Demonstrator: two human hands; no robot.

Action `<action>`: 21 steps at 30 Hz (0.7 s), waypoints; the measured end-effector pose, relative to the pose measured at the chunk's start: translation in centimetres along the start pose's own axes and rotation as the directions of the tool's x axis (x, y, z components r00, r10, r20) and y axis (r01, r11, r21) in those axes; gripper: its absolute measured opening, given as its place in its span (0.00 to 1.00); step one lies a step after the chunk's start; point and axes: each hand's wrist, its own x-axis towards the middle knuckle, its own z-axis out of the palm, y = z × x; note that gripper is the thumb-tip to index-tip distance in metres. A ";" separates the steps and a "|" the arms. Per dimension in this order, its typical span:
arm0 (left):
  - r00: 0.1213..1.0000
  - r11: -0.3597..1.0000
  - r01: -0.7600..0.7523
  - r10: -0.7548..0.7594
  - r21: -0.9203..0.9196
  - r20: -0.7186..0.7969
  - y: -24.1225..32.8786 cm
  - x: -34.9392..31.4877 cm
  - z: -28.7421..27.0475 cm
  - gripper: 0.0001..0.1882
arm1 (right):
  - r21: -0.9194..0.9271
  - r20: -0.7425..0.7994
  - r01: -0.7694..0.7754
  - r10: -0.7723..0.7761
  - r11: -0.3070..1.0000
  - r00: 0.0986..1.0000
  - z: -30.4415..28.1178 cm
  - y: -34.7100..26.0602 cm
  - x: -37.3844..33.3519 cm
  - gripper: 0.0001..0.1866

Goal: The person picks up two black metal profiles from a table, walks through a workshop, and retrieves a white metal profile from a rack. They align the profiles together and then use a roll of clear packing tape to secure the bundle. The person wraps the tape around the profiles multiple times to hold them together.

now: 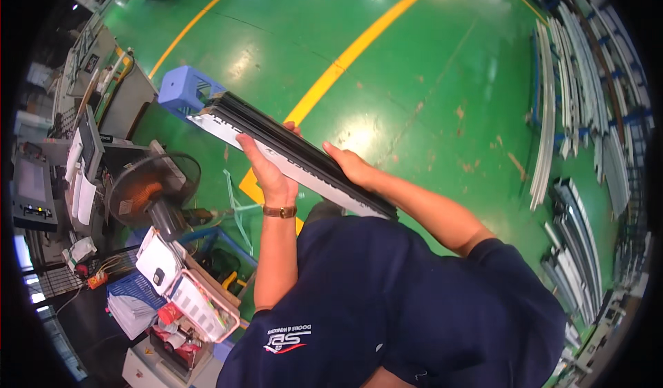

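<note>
My left hand [275,177] and right hand [356,168] grip a long bundle [304,157] of black strips with a white side, held aslant in front of my body above the green floor [407,98]. The left clasps it from the near side, thumb on the white face and fingertips past the far edge; the right holds the far side nearer the lower-right end, most of its fingers hidden beneath. One end runs out well beyond my left hand, toward a blue stool [181,90]; a fan [155,188] stands left of that wrist.

The bundle looks straight and stiff, and I judge it moderately heavy for its slimness. Its smooth faces could prove slippery, and the strips might slide against one another; the white side looks likely to scuff. Two spread holds, either side of the middle, should balance it best, squeezing across the stack and clear of the cut ends.
</note>
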 end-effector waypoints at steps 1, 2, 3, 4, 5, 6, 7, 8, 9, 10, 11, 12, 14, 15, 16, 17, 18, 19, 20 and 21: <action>1.000 1.000 -0.012 0.012 0.008 0.026 1.1 1.6 0.1 0.41 | 0.003 -0.004 0.005 -0.005 1.000 1.000 0.1 -1.7 1.2 0.49; 1.000 1.000 -0.008 0.007 0.021 0.019 2.0 3.1 0.2 0.41 | -0.014 -0.016 0.005 -0.006 1.000 1.000 0.1 -2.3 2.8 0.49; 1.000 0.999 -0.002 0.001 0.036 0.028 2.5 5.1 0.5 0.41 | -0.026 -0.040 0.015 -0.016 1.000 0.999 -0.2 -3.1 4.7 0.50; 1.000 0.999 0.004 -0.005 0.051 0.019 3.0 6.7 0.3 0.41 | -0.032 -0.060 0.002 -0.004 0.999 0.998 0.0 -4.1 6.0 0.50; 1.000 0.998 -0.006 0.006 0.066 0.012 3.7 8.5 0.1 0.41 | -0.036 -0.080 -0.011 0.009 0.999 0.997 0.1 -5.2 7.4 0.50; 1.000 0.997 -0.008 0.008 0.074 0.003 4.1 10.0 0.1 0.42 | -0.042 -0.106 -0.034 0.029 0.999 0.994 0.1 -6.1 8.4 0.50; 1.000 0.996 -0.009 0.010 0.083 -0.006 4.6 11.5 0.2 0.42 | -0.058 -0.084 -0.001 -0.004 0.998 0.996 0.0 -7.0 9.5 0.48; 1.000 0.998 -0.011 0.011 0.069 0.001 5.3 12.6 0.0 0.41 | -0.073 -0.062 0.031 -0.036 0.997 0.997 0.0 -7.9 10.7 0.46; 1.000 0.997 -0.026 0.026 0.076 -0.009 5.9 13.6 0.0 0.41 | -0.081 -0.042 0.065 -0.069 0.995 0.997 0.1 -9.2 11.7 0.45; 0.999 0.996 -0.040 0.042 0.083 -0.020 6.5 14.6 -0.1 0.40 | -0.059 -0.045 0.083 -0.085 0.995 0.995 0.5 -10.5 12.8 0.46; 0.998 0.994 -0.054 0.057 0.091 -0.031 6.9 15.7 -0.1 0.40 | -0.038 -0.048 0.100 -0.102 0.994 0.994 0.9 -11.8 14.0 0.48; 0.997 0.993 -0.052 0.058 0.106 -0.058 7.1 16.6 -0.2 0.38 | -0.017 -0.051 0.111 -0.112 0.994 0.992 1.4 -13.3 14.7 0.49; 0.991 0.989 -0.086 0.097 0.122 -0.091 7.4 18.7 -0.4 0.38 | -0.015 0.000 0.070 -0.070 0.997 0.998 1.8 -16.4 16.6 0.49; 0.987 0.986 -0.102 0.117 0.132 -0.108 7.7 20.1 -0.4 0.38 | -0.014 0.026 0.049 -0.049 0.999 0.998 1.8 -18.2 17.8 0.48; 0.986 0.980 -0.106 0.126 0.169 -0.112 8.2 21.5 -0.5 0.38 | 0.012 0.043 0.054 -0.055 0.998 0.998 1.9 -19.6 18.9 0.48; 0.981 0.978 -0.110 0.136 0.177 -0.139 8.5 22.6 -0.5 0.38 | -0.004 0.024 0.083 -0.083 0.997 0.996 2.2 -20.0 20.2 0.48; 0.976 0.976 -0.118 0.148 0.182 -0.158 8.8 23.9 -0.2 0.38 | -0.023 0.000 0.118 -0.118 0.993 0.993 2.2 -20.8 21.5 0.48; 0.971 0.974 -0.127 0.161 0.187 -0.179 9.0 25.4 -0.1 0.38 | -0.043 -0.021 0.153 -0.154 0.987 0.988 2.1 -21.5 22.8 0.47; 0.968 0.971 -0.131 0.169 0.201 -0.185 9.3 27.3 -0.1 0.38 | -0.078 -0.007 0.145 -0.146 0.986 0.989 1.8 -22.4 24.2 0.47; 0.966 0.966 -0.140 0.181 0.216 -0.184 9.6 29.3 0.3 0.38 | -0.039 0.011 0.126 -0.126 0.991 0.992 1.2 -23.2 25.9 0.47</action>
